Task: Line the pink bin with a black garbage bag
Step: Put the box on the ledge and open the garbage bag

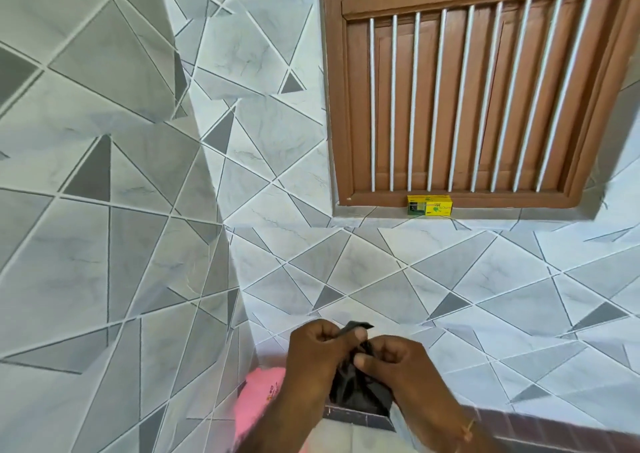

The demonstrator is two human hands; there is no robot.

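A black garbage bag (356,388) is bunched up between both hands low in the middle of the head view. My left hand (315,352) pinches its top edge, a corner of which sticks up above the fingers. My right hand (398,366) grips the bag just beside it, thumb pressed on the plastic. The rest of the bag hangs down between my wrists. The pink bin (258,400) shows only partly at the lower left, behind my left forearm.
Grey and white geometric tiles cover the walls, which meet in a corner (221,210) on the left. A brown wooden barred window (467,89) fills the upper right, with a small yellow box (429,205) on its sill. Dark tiles (360,418) run along the bottom.
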